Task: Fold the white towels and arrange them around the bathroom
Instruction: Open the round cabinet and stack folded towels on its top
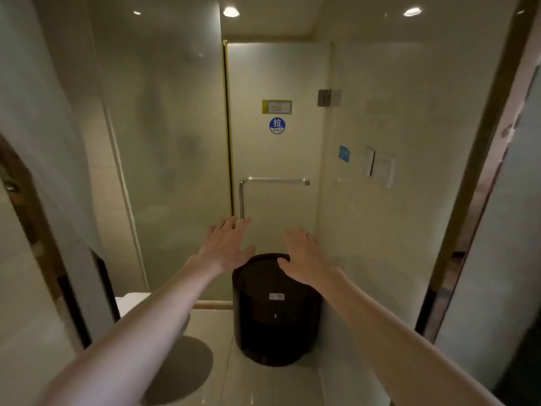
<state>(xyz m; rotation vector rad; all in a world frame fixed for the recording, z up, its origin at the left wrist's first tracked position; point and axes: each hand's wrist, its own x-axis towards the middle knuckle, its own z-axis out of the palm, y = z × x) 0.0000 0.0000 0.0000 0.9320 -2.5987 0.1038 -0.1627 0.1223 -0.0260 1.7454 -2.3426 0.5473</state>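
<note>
White towel [132, 303]: we count one pale bundle at lower left, tucked beside the left forearm, too hidden for us to be sure of it. Two bare hands, the left hand [227, 244] and the right hand [304, 253], reach forward with fingers spread wide, holding nothing. We face one frosted glass door [278, 68] bearing one blue round sticker [277, 126] and one yellow-edged notice [277, 106]. One black bin [275, 323] stands below.

Narrow passage. Ahead, the glass door [275, 159] blocks the way, handle [241, 200] at its left edge. Left bound: glass panel [164, 142]. Right bound: wall [380, 244]. On the floor, a black bin [275, 320] just before the door, beside that wall. Air above it is free; left hand [225, 244] and right hand [304, 253] are spread there.
</note>
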